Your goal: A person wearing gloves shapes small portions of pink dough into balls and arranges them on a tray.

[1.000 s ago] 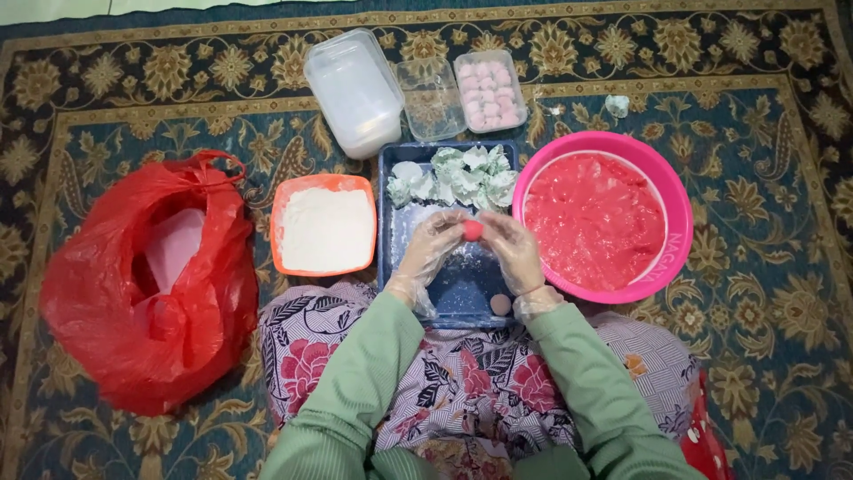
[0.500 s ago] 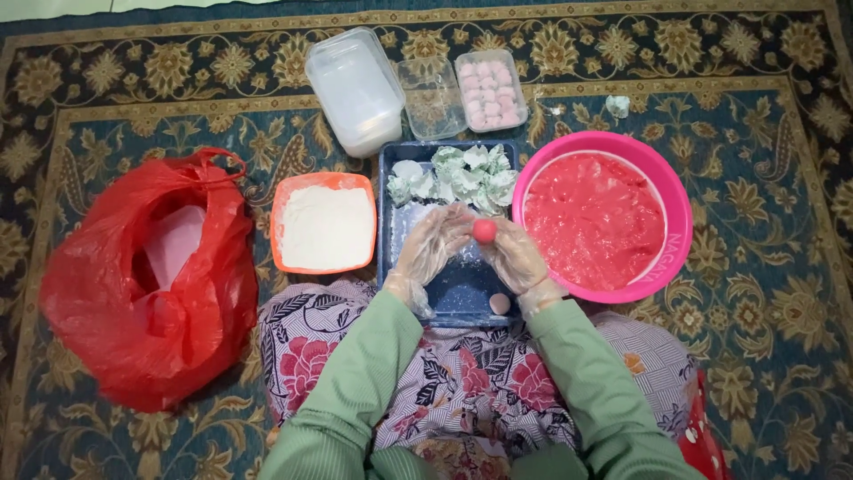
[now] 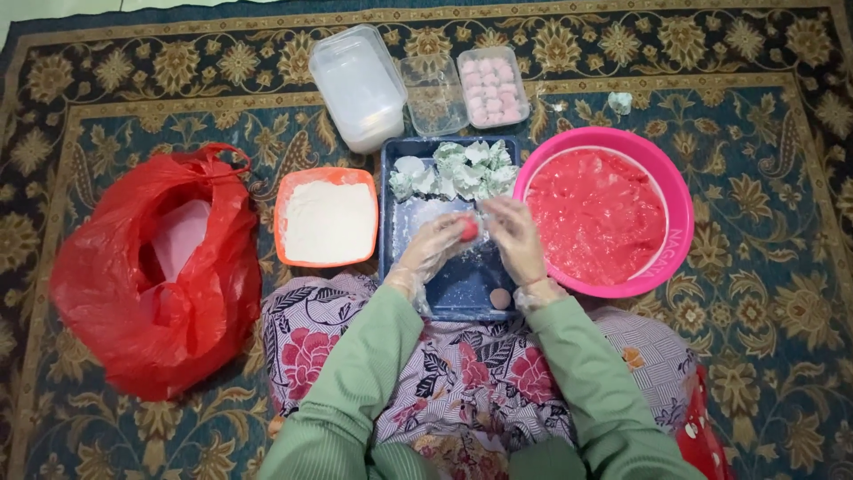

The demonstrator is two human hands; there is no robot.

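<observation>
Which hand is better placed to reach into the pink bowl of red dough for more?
Right, probably. The right hand sits beside the pink bowl, while the left hand supports the red ball over the blue tray.

Dark blue floral carpet (image 3: 782, 293) with gold border covers the floor

- My left hand (image 3: 433, 249) and right hand (image 3: 511, 238) work over the blue tray (image 3: 462, 284); its near half is bare, only a small pale ball (image 3: 500, 299) lying at the near right.
- The tray's far end is packed with wrapped white pieces (image 3: 458, 167).
- The pink bowl (image 3: 680, 213) of red dough touches the tray on my right.
- On my left stands the orange flour tub (image 3: 289, 191), with the red bag (image 3: 151, 276) beyond it.
- The clear boxes (image 3: 418, 80) line the far side.
</observation>
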